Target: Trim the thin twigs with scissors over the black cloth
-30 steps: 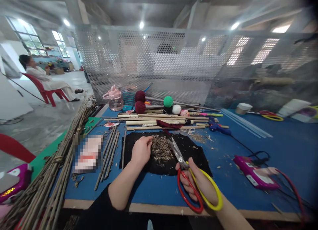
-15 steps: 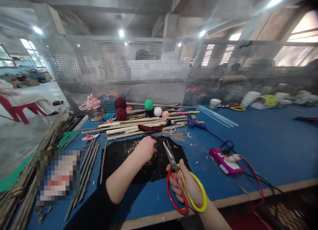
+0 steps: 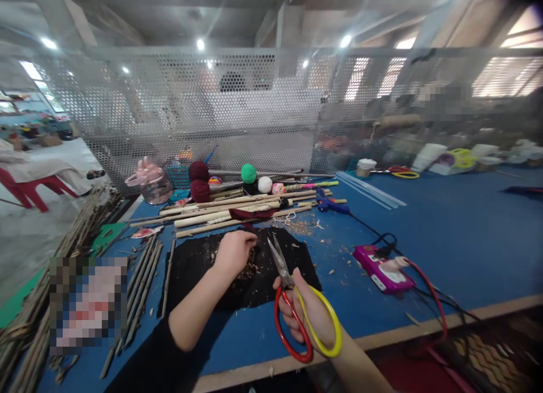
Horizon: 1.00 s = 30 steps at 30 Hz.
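Note:
My right hand grips scissors with one red and one yellow handle loop. The blades point away from me, their tips slightly parted, with nothing between them. My left hand is over a black cloth on the blue table, its fingers curled and drawn together. Whatever those fingers hold is hidden or too small to make out. Below them lies a small heap of brown wood bits, partly covered by the hand. The blade tips are just right of my left fingers.
Thin sticks lie left of the cloth, beside a large twig bundle. Pale wooden rods, yarn balls and a pink-lidded jar stand behind. A blue glue gun and purple power strip with cables are right.
My left hand has shifted a little left over the cloth, uncovering more of the wood bits. The scissors stay in my right hand. The whole view has moved slightly.

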Tool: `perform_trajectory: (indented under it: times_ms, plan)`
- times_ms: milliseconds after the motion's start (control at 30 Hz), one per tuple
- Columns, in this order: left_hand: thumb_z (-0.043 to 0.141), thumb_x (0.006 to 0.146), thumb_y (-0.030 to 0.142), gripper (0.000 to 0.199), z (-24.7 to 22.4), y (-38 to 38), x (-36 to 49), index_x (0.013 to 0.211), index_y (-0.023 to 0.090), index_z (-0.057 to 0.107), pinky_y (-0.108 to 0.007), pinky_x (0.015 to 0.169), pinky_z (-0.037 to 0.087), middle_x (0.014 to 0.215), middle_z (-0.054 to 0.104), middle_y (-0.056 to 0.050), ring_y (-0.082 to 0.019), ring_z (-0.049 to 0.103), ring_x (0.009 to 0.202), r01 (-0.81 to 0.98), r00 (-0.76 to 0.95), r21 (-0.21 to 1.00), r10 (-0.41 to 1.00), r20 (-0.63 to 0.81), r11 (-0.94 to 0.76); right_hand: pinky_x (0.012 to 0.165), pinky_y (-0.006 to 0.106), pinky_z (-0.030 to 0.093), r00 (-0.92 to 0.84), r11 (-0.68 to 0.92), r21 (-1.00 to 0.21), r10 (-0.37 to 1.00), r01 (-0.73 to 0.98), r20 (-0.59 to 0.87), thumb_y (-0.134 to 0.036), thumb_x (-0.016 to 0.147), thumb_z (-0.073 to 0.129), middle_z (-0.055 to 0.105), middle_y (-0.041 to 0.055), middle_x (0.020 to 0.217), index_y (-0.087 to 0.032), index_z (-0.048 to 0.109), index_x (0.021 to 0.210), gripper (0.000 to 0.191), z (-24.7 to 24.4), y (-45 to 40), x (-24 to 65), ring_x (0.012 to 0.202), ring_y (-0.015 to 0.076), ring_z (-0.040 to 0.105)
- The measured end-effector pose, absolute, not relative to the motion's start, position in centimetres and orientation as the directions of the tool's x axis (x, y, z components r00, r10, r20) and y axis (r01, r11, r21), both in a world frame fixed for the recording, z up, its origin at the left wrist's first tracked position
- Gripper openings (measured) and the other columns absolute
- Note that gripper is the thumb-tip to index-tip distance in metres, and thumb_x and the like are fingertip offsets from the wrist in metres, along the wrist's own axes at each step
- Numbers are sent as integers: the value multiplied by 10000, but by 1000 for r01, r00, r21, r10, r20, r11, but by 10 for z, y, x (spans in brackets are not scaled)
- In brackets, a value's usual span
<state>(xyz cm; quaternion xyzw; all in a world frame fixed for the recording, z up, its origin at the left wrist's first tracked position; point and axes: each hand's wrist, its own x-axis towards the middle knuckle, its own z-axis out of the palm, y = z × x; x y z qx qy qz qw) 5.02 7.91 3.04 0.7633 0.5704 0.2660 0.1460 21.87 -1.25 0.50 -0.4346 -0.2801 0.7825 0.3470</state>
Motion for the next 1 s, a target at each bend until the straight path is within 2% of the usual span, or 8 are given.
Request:
perform_trajectory:
  times_ms: [133, 200, 300, 400, 500, 600, 733, 1000]
  plan:
    - [546, 743, 217, 206, 31, 71, 15, 877, 205, 703, -315, 849, 436, 916, 696, -46, -199, 624, 883, 690, -13, 707, 974, 228, -157, 280, 142, 306, -525, -676, -720, 674, -155, -520, -686, 805, 172, 388, -68, 499, -223, 438, 904, 542, 8, -10, 222, 314, 51, 324]
    - [570, 723, 244, 216, 27, 66, 1, 887, 180, 696, -312, 806, 454, 884, 700, -51, -196, 633, 830, 588, -91, 806, 985, 149, -67, 299, 158, 346, -599, -683, -727, 611, -69, -517, -679, 810, 123, 418, -53, 517, -214, 432, 906, 566, 13, -7, 222, 337, 64, 375]
    - [615, 682, 271, 276, 22, 59, -7, 907, 123, 675, -280, 688, 478, 801, 699, -70, -176, 630, 713, 343, -133, 938, 991, 7, 39, 324, 162, 368, -641, -644, -763, 564, 53, -521, -684, 805, 122, 445, -40, 531, -202, 432, 906, 582, 24, -2, 216, 363, 74, 427]
    - [660, 638, 266, 288, 23, 52, -5, 872, 99, 665, -251, 650, 473, 749, 691, -67, -140, 611, 648, 129, -141, 987, 987, -80, 99, 337, 167, 384, -630, -602, -780, 541, 173, -557, -674, 812, 135, 465, -34, 536, -195, 435, 909, 573, 34, 4, 205, 370, 78, 452]
    - [695, 603, 275, 308, 25, 48, -2, 853, 100, 657, -236, 628, 466, 725, 683, -55, -113, 593, 611, 9, -117, 991, 985, -130, 132, 342, 182, 400, -591, -567, -787, 556, 244, -584, -671, 813, 151, 478, -31, 533, -192, 436, 905, 565, 39, 7, 193, 373, 87, 469]
    - [702, 592, 294, 316, 21, 46, -2, 841, 103, 662, -226, 601, 456, 724, 680, -49, -108, 584, 603, 17, -106, 992, 987, -119, 122, 345, 188, 409, -552, -545, -793, 586, 272, -593, -693, 795, 182, 477, -41, 525, -195, 431, 919, 571, 41, 9, 183, 360, 83, 462]
    - [695, 593, 287, 286, 15, 45, -3, 821, 117, 669, -223, 623, 456, 745, 682, -41, -117, 592, 645, 100, -100, 993, 994, -46, 56, 343, 185, 405, -524, -531, -794, 605, 295, -600, -716, 779, 156, 462, -54, 503, -197, 429, 921, 603, 38, 11, 177, 333, 73, 438]
    - [660, 624, 265, 190, 15, 42, -1, 760, 135, 686, -242, 625, 469, 735, 690, -48, -147, 611, 665, 281, -124, 959, 992, 6, 29, 321, 168, 380, -484, -498, -812, 653, 305, -583, -730, 765, 200, 433, -67, 492, -200, 444, 896, 598, 36, 9, 172, 327, 60, 405]
